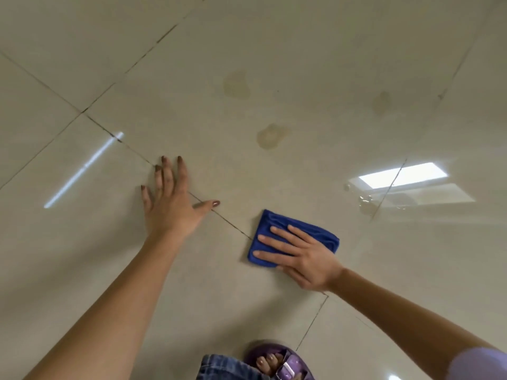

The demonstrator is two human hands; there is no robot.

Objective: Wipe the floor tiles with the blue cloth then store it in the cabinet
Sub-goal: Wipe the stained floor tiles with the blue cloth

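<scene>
Floor tiles (247, 50) fill nearly the whole view: large, pale beige, glossy squares divided by thin dark grout lines (227, 219) that run diagonally and cross at upper left. The gloss carries two bright reflections, a long thin streak (82, 171) at left and a rectangular patch (403, 174) at right. Three dull, yellowish stains (237, 85) sit on the tile beyond the hands, one upper centre, one to its right, one lower and nearer the cloth. A small clear puddle (366, 204) lies on the grout line below the rectangular reflection.

Both bare forearms reach in from the bottom edge. The left hand (170, 204) lies flat on the floor, palm down, with its fingers (182, 171) spread wide and the thumb stretched out to the right along a grout line; the nails are painted dark.

The right hand (304, 256) presses palm-down on the blue cloth (310, 233), its fingers slightly fanned and laid straight across the fabric, pointing left, gripping nothing.

That cloth is a folded rectangle lying flat on the floor at lower centre-right, just beside the end of a grout line, well apart from the left hand and short of the stains and the puddle.

At the bottom edge a foot in a purple sandal (282, 363) rests on the floor beside a bit of blue denim (225, 368), and a lilac sleeve (482, 363) shows at the lower right corner.
</scene>
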